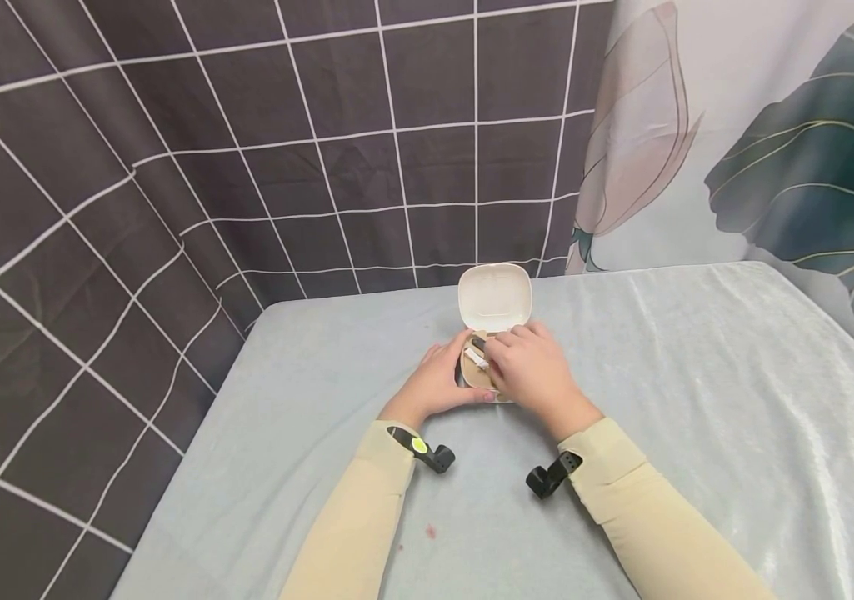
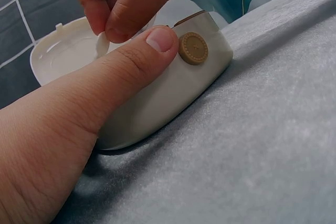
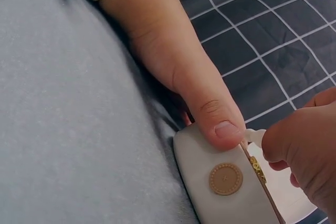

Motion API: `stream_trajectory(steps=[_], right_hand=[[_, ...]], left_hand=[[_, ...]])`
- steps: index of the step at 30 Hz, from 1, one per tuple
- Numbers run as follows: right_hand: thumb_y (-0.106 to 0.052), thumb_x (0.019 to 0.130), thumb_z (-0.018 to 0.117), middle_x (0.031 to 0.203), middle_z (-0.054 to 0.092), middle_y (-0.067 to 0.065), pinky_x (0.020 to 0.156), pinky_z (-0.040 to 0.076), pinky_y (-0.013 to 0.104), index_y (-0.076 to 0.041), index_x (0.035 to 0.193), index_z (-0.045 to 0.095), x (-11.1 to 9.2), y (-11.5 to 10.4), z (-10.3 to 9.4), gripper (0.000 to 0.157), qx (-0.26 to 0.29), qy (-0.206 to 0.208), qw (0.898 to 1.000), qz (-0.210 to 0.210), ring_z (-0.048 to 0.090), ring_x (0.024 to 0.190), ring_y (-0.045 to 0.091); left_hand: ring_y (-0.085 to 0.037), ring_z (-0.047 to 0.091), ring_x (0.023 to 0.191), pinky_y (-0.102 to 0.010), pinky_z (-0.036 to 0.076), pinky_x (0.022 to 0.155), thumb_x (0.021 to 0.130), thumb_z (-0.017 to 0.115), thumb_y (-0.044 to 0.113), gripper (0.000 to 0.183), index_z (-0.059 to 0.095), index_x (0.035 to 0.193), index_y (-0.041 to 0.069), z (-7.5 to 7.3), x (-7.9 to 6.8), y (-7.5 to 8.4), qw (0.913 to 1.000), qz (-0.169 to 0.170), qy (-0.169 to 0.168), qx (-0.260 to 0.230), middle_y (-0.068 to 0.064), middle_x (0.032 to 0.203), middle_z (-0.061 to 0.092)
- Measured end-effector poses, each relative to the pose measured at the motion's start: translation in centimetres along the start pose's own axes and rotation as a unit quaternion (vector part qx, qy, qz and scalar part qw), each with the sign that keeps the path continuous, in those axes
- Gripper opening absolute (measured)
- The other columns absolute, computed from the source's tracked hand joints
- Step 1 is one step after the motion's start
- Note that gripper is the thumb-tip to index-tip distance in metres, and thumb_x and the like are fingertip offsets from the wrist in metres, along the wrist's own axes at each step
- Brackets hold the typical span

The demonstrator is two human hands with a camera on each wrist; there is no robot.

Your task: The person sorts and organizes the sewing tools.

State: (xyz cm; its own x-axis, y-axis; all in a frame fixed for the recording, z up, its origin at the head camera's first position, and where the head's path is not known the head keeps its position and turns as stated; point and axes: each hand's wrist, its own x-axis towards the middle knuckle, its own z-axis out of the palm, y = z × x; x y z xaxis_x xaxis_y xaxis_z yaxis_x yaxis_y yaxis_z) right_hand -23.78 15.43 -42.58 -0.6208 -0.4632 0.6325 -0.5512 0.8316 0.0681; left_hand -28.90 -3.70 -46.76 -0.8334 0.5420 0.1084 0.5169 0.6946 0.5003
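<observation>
A small white case with rounded corners stands open on the bed-like surface, its white lid [image 1: 495, 296] tipped back. Inside lies a tan insert [image 1: 476, 377], with a white piece [image 1: 475, 358] and a dark piece [image 1: 478, 342] showing. My left hand [image 1: 437, 379] grips the case from the left, thumb along the front near a round tan button [image 2: 193, 48]. Over the insert, my right hand [image 1: 535, 367] pinches a small white piece [image 3: 255, 136] between thumb and fingers; most of it is hidden, so its kind cannot be told.
Pale blue-grey cloth [image 1: 307, 400] covers the surface beneath the case. A dark curtain with a white grid [image 1: 427, 167] hangs behind and at the left, and a leaf-patterned curtain [image 1: 651, 167] at the right. Gold ornament [image 3: 258, 169] shows on the case's edge.
</observation>
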Motion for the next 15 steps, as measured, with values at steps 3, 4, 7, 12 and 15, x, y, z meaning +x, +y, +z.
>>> stream_trajectory(steps=[3, 4, 7, 12, 15], right_hand=[[-0.014, 0.081, 0.075, 0.077, 0.067, 0.003, 0.078, 0.046, 0.044, -0.014, 0.076, 0.059, 0.0, 0.2, 0.0, 0.017, 0.011, -0.005, 1.0, -0.007, 0.062, 0.074, 0.028], [-0.014, 0.082, 0.075, 0.077, 0.068, 0.003, 0.079, 0.046, 0.044, -0.014, 0.076, 0.06, -0.1, 0.3, -0.1, 0.017, 0.016, -0.006, 1.0, -0.01, 0.063, 0.075, 0.028], [-0.013, 0.083, 0.075, 0.079, 0.068, 0.001, 0.08, 0.047, 0.044, -0.015, 0.077, 0.062, -0.1, 0.6, -0.1, 0.014, 0.043, -0.006, 0.999, -0.024, 0.064, 0.079, 0.028], [-0.01, 0.082, 0.074, 0.081, 0.069, 0.0, 0.085, 0.049, 0.048, -0.015, 0.077, 0.064, -0.1, 1.0, -0.2, 0.012, 0.084, -0.02, 0.995, -0.04, 0.066, 0.086, 0.028], [-0.01, 0.08, 0.073, 0.079, 0.068, 0.0, 0.082, 0.048, 0.047, -0.015, 0.076, 0.061, -0.2, 1.1, -0.3, 0.013, 0.069, -0.032, 0.997, -0.028, 0.064, 0.082, 0.027]], left_hand=[[-0.017, 0.043, 0.14, -0.032, 0.016, 0.123, 0.073, 0.079, 0.068, 0.116, 0.022, 0.161, 0.021, 0.0, 0.0, 0.0, 1.0, -0.001, 0.0, -0.002, -0.001, 0.155, 0.046], [-0.017, 0.043, 0.14, -0.032, 0.016, 0.123, 0.073, 0.079, 0.068, 0.116, 0.022, 0.161, 0.021, 0.0, 0.0, 0.0, 1.0, -0.001, 0.0, -0.003, -0.001, 0.155, 0.045], [-0.017, 0.041, 0.142, -0.032, 0.014, 0.124, 0.073, 0.078, 0.069, 0.116, 0.021, 0.162, 0.021, 0.0, 0.0, 0.0, 1.0, -0.004, -0.003, -0.005, -0.001, 0.157, 0.044], [-0.018, 0.042, 0.14, -0.031, 0.016, 0.123, 0.073, 0.078, 0.069, 0.116, 0.021, 0.162, 0.021, 0.1, 0.0, 0.0, 1.0, -0.006, -0.004, -0.003, 0.0, 0.156, 0.044], [-0.017, 0.044, 0.138, -0.03, 0.018, 0.122, 0.073, 0.079, 0.068, 0.115, 0.021, 0.161, 0.022, 0.1, 0.0, 0.0, 1.0, -0.004, -0.002, -0.003, 0.0, 0.155, 0.046]])
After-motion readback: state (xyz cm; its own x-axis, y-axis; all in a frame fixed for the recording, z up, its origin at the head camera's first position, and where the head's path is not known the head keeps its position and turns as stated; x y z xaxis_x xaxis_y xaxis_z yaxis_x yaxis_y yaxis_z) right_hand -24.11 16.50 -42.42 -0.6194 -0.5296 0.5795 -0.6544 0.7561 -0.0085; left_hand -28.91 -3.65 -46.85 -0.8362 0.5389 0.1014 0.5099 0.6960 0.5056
